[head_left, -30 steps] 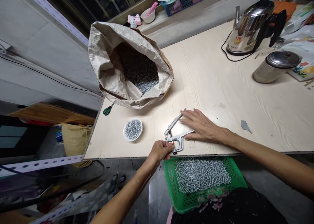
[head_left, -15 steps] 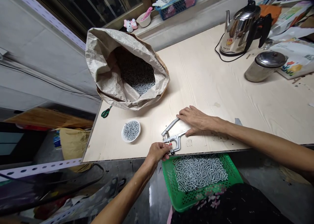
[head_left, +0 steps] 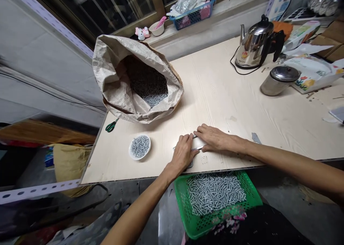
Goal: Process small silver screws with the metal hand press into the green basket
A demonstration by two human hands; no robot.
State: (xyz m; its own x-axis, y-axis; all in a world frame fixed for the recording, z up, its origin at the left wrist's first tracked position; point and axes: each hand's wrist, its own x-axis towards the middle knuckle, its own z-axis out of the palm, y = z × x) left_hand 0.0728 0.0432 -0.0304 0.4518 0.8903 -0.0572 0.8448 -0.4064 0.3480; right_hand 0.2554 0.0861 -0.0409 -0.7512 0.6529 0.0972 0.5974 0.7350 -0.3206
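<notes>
A metal hand press tool (head_left: 198,143) lies on the pale wooden table (head_left: 236,94) near its front edge, mostly covered by both hands. My left hand (head_left: 183,152) lies flat on top of the tool's head, fingers stretched forward. My right hand (head_left: 213,138) rests on the tool's handles, fingers pressed down over them. A small white dish of metal pieces (head_left: 139,147) sits to the left. Below the table edge, a green basket (head_left: 215,198) holds several small silvery metal pieces.
A large open paper sack (head_left: 134,80) full of metal pieces stands at the table's back left, green scissors (head_left: 110,125) beside it. A steel kettle (head_left: 254,44) with cord and a lidded steel pot (head_left: 279,80) stand at the right.
My left hand has moved up from the tool's jaw at the table edge and now lies flat on the tool. The right hand stays on the handles, which look pressed together.
</notes>
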